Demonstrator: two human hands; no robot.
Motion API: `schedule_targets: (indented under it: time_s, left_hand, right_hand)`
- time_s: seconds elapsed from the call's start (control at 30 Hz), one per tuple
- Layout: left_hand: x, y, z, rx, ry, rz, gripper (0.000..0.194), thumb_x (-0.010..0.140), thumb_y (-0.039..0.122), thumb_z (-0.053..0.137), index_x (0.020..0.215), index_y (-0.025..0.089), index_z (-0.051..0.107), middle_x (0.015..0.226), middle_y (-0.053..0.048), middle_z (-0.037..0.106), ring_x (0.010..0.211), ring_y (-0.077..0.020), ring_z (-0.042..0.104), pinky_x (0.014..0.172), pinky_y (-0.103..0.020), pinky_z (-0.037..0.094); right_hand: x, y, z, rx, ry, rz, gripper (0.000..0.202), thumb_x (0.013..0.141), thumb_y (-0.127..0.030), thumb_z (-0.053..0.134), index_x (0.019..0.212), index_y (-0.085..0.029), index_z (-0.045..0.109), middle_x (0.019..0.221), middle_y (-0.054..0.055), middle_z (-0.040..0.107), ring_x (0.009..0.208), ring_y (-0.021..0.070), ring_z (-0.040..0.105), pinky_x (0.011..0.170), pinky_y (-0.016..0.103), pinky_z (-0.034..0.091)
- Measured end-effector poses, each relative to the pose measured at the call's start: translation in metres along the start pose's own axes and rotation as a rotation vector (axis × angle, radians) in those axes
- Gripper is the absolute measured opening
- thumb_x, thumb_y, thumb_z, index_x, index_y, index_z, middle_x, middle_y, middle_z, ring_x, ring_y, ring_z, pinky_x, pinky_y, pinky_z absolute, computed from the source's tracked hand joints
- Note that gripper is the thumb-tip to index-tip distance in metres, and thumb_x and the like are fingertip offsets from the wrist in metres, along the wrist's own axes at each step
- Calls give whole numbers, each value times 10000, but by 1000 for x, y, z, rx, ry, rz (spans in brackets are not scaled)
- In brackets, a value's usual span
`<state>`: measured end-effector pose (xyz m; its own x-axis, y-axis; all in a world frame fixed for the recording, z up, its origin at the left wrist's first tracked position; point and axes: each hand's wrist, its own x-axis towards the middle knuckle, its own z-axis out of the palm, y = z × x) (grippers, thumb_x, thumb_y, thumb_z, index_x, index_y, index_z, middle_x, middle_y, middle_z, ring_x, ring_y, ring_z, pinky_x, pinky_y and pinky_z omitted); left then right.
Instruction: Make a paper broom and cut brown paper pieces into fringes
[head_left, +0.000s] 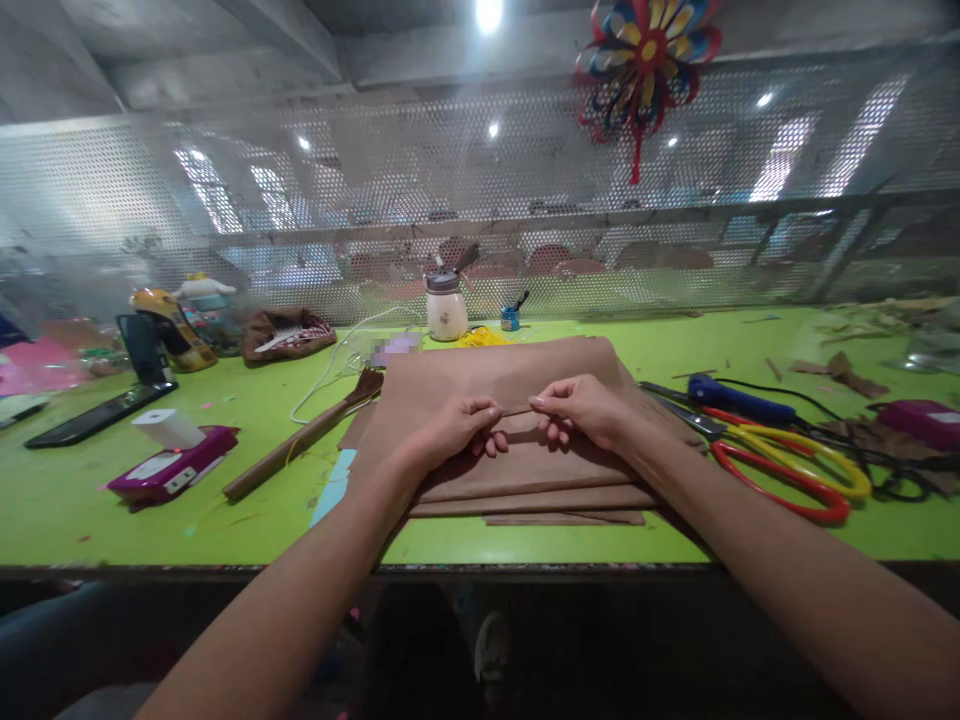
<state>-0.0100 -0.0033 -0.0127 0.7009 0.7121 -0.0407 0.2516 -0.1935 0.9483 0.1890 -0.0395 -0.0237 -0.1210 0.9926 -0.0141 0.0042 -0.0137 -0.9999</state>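
A thin twisted-looking strip of brown paper (516, 410) runs between my fingertips, over a stack of brown paper sheets (480, 370). My left hand (459, 428) pinches one end between thumb and forefinger, the other fingers curled. My right hand (577, 408) pinches the opposite end in the same way, a few centimetres away. Both hands sit just above the stack, and whether they rest on it I cannot tell. Under the sheets, a pale blue edge (332, 488) shows on the left.
Scissors with red and yellow handles (787, 470) and a blue-handled corded tool (739, 397) lie right. Left are a brown paper-wrapped stick (300, 445), a purple power strip (176, 465) and a phone (101, 412). Behind stand a white jar (445, 308) and a small blue bottle (510, 319).
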Motion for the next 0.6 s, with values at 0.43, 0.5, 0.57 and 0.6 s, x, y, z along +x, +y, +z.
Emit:
schedule_targets:
  time_s: [0.43,0.5,0.57,0.6]
  left_hand:
    - [-6,3,-1,-207,-166,113,265,842,377,433,814,124,506,647,-39,608,530,-72,517,497,-183,331]
    - [-8,6,0,-212,-202,101,263,845,368,433,829,121,521,655,-38,603,545,-74,522,501,-183,334]
    - [-9,7,0,-182,-215,100,267,846,359,434,820,113,534,646,-41,599,539,-73,514,491,-182,329]
    - [-9,7,0,-164,-218,101,269,844,356,437,813,109,539,638,-43,597,535,-73,511,491,-183,330]
  right_hand:
    - [-13,-9,10,66,-259,-147,372,684,-246,646,1042,-164,588,774,20,633,645,109,595,627,260,513]
    - [-20,-14,13,-20,-302,-180,331,663,-242,655,976,-141,624,811,40,637,693,126,595,644,266,503]
    - [-23,-18,15,-73,-285,-232,273,669,-273,648,903,-132,648,841,51,631,735,141,590,662,277,495]
    - [-24,-19,15,-88,-269,-263,253,670,-288,647,869,-131,653,848,51,626,750,145,587,669,278,490]
